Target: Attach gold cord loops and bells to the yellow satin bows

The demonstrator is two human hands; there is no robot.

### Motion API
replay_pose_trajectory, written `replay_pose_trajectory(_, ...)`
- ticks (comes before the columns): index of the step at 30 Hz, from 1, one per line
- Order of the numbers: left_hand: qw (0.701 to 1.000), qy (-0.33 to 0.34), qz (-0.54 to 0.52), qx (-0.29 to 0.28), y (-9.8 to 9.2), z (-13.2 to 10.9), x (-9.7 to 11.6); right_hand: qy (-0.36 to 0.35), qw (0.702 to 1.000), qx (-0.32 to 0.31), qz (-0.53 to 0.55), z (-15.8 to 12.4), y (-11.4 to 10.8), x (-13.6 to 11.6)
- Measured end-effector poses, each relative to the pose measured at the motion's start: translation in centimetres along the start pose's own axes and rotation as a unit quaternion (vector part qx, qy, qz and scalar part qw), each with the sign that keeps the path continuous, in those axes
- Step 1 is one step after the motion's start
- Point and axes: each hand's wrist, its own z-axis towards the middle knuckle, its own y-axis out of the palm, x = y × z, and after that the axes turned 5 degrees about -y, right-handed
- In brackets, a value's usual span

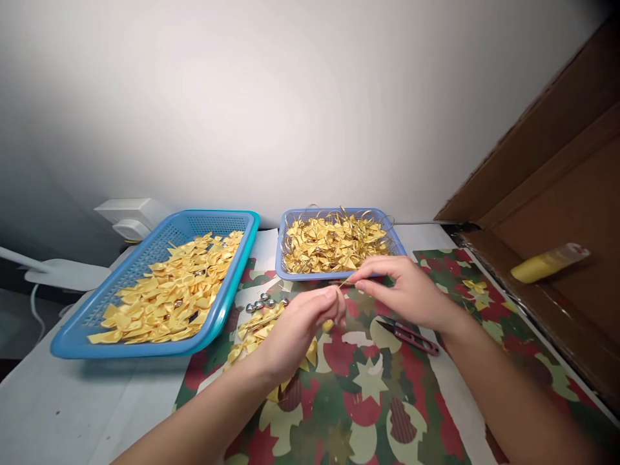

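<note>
My left hand [310, 316] is closed in a pinch above the mat, its fingertips turned inward. A bit of yellow ribbon bow [328, 325] peeks out beneath these fingers; most of it is hidden. Between thumb and forefinger, my right hand [404, 290] pinches a thin gold cord [344, 282] that runs toward the left fingertips. Loose yellow ribbon bows [254, 339] lie beside and partly behind my left hand. Several small silver bells [259, 304] sit just past them. Below my right hand rest thread snips [411, 337] with reddish handles.
A blue basket [130, 258] of yellow bows stands at left. Another blue basket [334, 276], against the wall, holds bows with gold cords. A patterned mat [372, 413] covers the table. At right are a cardboard panel [557, 161], a yellow-filled tube [542, 266] and stray bows [477, 287].
</note>
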Motion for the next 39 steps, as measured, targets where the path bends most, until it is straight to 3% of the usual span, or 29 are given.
replay_pose_trajectory(3, 0.992, 0.054, -0.114, -0.026, -0.1, 0.1, 0.1, 0.036, 0.990, -0.135, 0.016, -0.3, -1.8, -0.6)
replay_pose_trajectory(6, 0.991, 0.075, -0.114, 0.018, -0.1, 0.3, -0.3, 0.044, 0.978, -0.200, 0.050, -1.0, -2.9, -1.7)
replay_pose_trajectory(9, 0.999, 0.039, -0.011, 0.004, -0.1, 0.3, -0.7, 0.003, 0.985, -0.162, 0.058, -1.8, -3.2, -2.8)
replay_pose_trajectory(13, 0.977, -0.063, 0.153, -0.135, 0.2, -0.4, -0.6, -0.069, 0.995, -0.050, -0.049, -2.0, -2.5, -3.1)
replay_pose_trajectory(17, 0.973, -0.090, 0.081, -0.196, 0.6, -0.4, -0.8, -0.132, 0.979, 0.001, -0.158, -1.1, -1.2, -2.0)
replay_pose_trajectory(19, 0.980, -0.076, 0.008, -0.186, 0.6, -0.1, -1.1, -0.149, 0.974, 0.038, -0.168, -0.8, -0.8, -1.7)
replay_pose_trajectory(22, 0.987, -0.032, -0.097, -0.121, 0.5, 0.4, -1.6, -0.163, 0.971, 0.085, -0.153, -0.9, -0.5, -2.0)
replay_pose_trajectory(28, 0.993, 0.011, -0.116, -0.026, 0.4, 0.6, -2.1, -0.125, 0.981, 0.037, -0.146, -1.2, 1.2, -2.7)
replay_pose_trajectory(32, 0.994, 0.023, -0.108, -0.017, 0.4, 0.5, -2.1, -0.106, 0.980, 0.060, -0.154, -0.9, 2.8, -2.0)
replay_pose_trajectory(39, 0.998, -0.002, -0.039, -0.046, 0.0, 0.5, -2.3, -0.097, 0.990, 0.001, -0.106, -0.8, 2.6, -1.4)
